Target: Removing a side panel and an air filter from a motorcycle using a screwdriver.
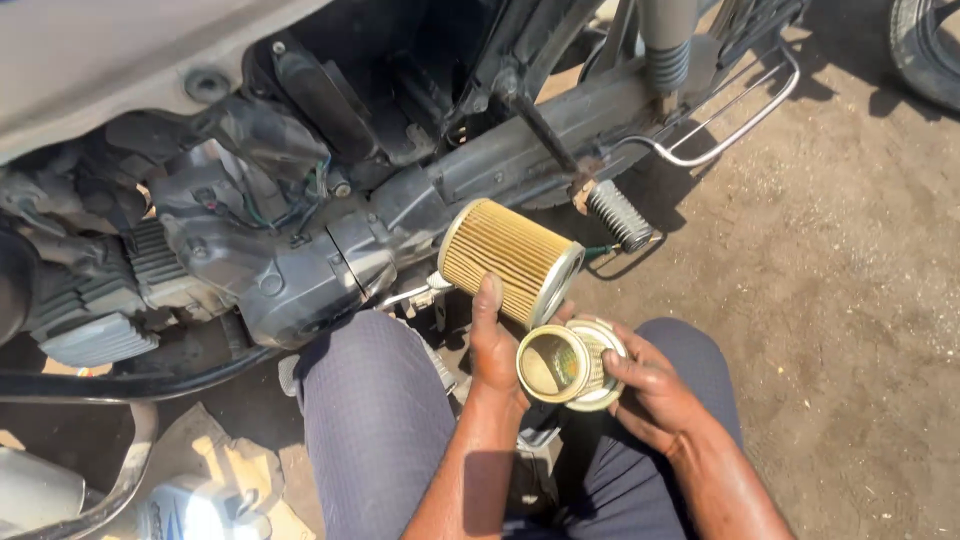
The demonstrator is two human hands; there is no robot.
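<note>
L hand (492, 350): closed on the big filter (512, 260), thumb up along its pleated side, fingers behind, out of sight.
R hand (655, 385): fingers clamped on the small filter (568, 364) from its right end.
Hands: close together, nearly touching, over the lap.
Big filter: pleated yellow-tan paper cylinder w/ metal end caps, tilted, held above & just left of the small one; the two touch or nearly so, can't tell which.
Small filter: shorter pleated cylinder, cream end cap, open end faces camera, hollow core visible.
Knees (375, 400): grey-blue trousers, person crouched, filters between the knees.
Motorcycle engine (270, 270): dark grey casing, finned cylinder at left, wires above, just beyond the L knee.
Footpeg (618, 215): ribbed rubber, sticks out right of the big filter.
Chrome guard bar (735, 125): bent tube, upper right.
Pkg: torn brown cardboard (225, 460) flat on ground, lower left; white-blue container (195, 510) beside it, label too blurred to tell.
Tyre (925, 50): top right corner, well apart.
Ground (850, 300): bare packed dirt, sunlit, outdoors, hard shadows.
</note>
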